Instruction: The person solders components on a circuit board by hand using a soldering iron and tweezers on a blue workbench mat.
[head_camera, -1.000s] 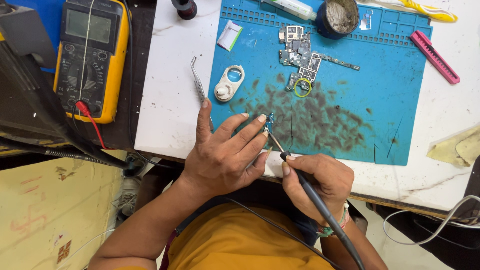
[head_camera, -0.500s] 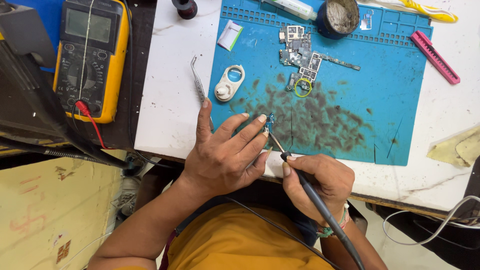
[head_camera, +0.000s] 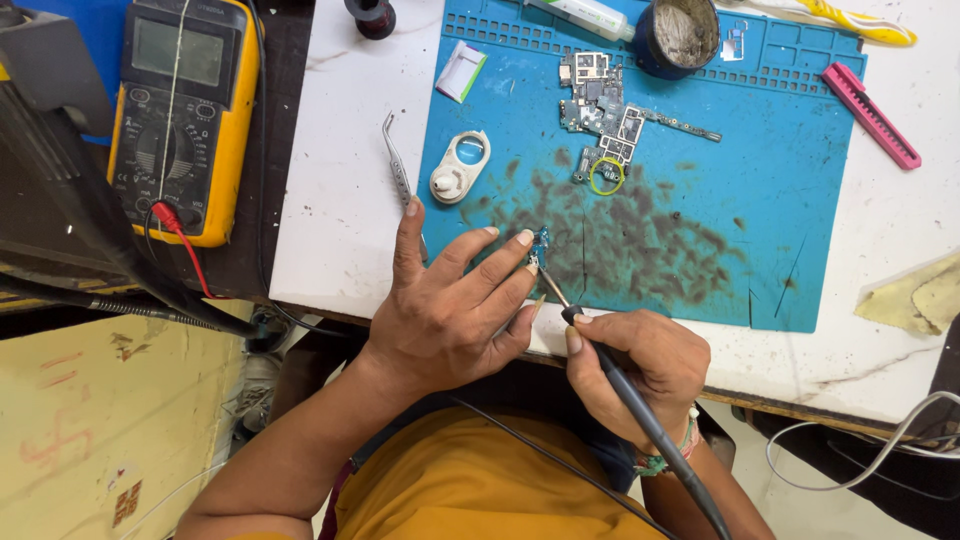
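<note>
The right hand (head_camera: 640, 375) grips a dark-handled soldering iron (head_camera: 640, 410), tip touching a tiny blue component (head_camera: 541, 240) that the left hand (head_camera: 445, 315) pinches at its fingertips over the stained blue silicone mat (head_camera: 800, 200) on the white desk (head_camera: 340, 200); steel tweezers (head_camera: 397, 170) lie nearby.

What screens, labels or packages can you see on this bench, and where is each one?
Multimeter: far left on the dark surface, yellow case, black face, blank grey rectangular screen at its top.
Tube: top edge of the blue mat, white with a green band; label too small to make out.
Small packet: on the white table by the mat's upper left corner, white with a green edge.
Round tin: top of the mat, dark, open.
</note>
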